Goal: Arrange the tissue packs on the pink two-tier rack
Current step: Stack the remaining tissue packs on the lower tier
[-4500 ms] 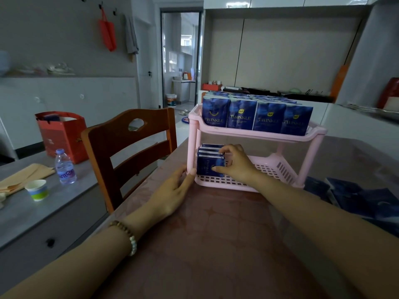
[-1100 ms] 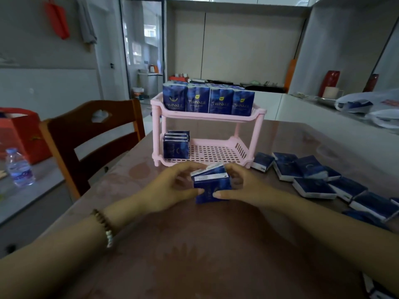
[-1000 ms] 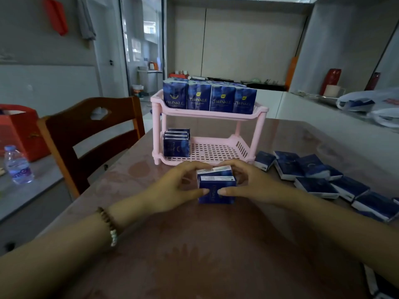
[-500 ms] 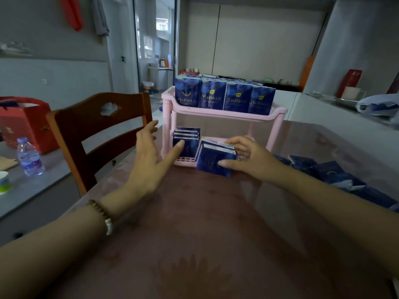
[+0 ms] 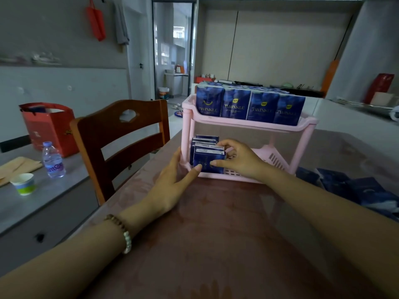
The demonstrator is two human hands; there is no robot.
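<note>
Head view: the packs [image 5: 208, 161] that both hands were squaring up on the surface a second ago now stand upright in the lower tier of the rack [image 5: 248, 124], at its left end. They are pressed against the row [image 5: 205, 139] already there. Half a second ago they were tilted at the tier's front edge, so the insertion is all but done.

The right hand [image 5: 239, 160] grips them, thumb on the front face and fingers curled over the top. The left hand [image 5: 170, 186], raised and apart from the rack a moment ago, has come down. It lies open with straight fingers, one fingertip touching the lower front corner of the packs by the rim, and seems to steady them.

The top packs [image 5: 248, 106] fill the upper tier, standing in a line. Most of the lower tier to the right is bare. Loose packs [image 5: 356, 188] lie on the surface [image 5: 216, 244] right of the rack, so several loads likely remain.
</note>
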